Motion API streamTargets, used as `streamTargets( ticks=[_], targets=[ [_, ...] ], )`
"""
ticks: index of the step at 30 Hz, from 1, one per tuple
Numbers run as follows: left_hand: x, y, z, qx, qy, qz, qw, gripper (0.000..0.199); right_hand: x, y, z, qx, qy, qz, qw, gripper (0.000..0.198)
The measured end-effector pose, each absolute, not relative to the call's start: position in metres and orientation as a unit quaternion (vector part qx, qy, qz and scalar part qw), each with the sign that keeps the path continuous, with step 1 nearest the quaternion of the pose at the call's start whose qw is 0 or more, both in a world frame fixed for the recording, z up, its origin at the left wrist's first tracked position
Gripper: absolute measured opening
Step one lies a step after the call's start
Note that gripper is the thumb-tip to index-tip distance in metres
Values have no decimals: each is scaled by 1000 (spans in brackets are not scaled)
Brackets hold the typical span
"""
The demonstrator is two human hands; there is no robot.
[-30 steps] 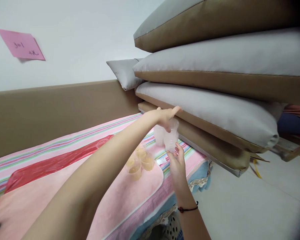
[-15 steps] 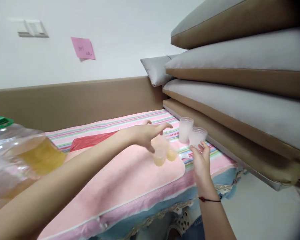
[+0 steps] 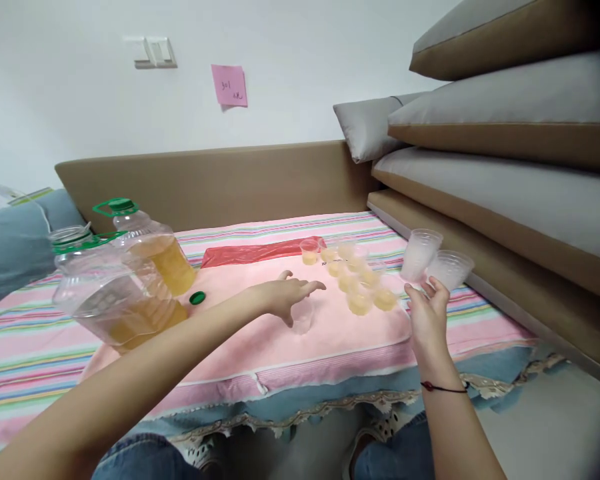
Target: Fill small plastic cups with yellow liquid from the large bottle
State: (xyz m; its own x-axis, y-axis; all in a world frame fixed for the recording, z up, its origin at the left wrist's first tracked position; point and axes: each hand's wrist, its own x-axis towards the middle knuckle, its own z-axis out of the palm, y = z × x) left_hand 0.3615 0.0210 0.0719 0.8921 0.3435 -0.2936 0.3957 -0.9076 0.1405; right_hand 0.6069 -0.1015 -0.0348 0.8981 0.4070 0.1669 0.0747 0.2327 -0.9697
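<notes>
My left hand (image 3: 287,298) reaches in from the left with its fingers spread. Just below it an empty clear plastic cup (image 3: 303,317) stands on the pink mat (image 3: 220,347); whether a fingertip touches it is hard to make out. My right hand (image 3: 429,308), fingers apart and slightly curled, is in front of a stack of clear plastic cups (image 3: 451,268), partly covering its lower end. Beside that stands another cup stack (image 3: 420,253). Between my hands several cups of yellow liquid (image 3: 360,303) stand grouped on the mat.
On the left are an uncapped large jug (image 3: 130,313) of yellow liquid and a capped jug (image 3: 167,257) behind it. A green cap (image 3: 197,297) lies near them. A red plastic bag (image 3: 255,251) lies at the back. Stacked cushions (image 3: 505,127) rise at the right.
My view has swung left and steadied, showing both jugs and the cup group. An empty cup now shows under my left hand. My right hand has shifted left relative to the stacks.
</notes>
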Motion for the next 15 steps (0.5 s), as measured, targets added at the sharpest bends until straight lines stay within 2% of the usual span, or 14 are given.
streamTargets(
  ticks=[5,8,11,15],
  targets=[
    [353,18,77,976,174,-94,85,102,602,-95,-37,-606,-202,110,761,79],
    [332,12,93,980,182,-13,78,92,596,-94,-37,-606,-209,103,760,77],
    [295,6,102,963,205,172,39,76,583,-96,-34,-600,-234,87,760,75],
    [234,3,85,827,289,460,-144,69,554,-99,-27,-569,-301,50,763,71]
  ],
)
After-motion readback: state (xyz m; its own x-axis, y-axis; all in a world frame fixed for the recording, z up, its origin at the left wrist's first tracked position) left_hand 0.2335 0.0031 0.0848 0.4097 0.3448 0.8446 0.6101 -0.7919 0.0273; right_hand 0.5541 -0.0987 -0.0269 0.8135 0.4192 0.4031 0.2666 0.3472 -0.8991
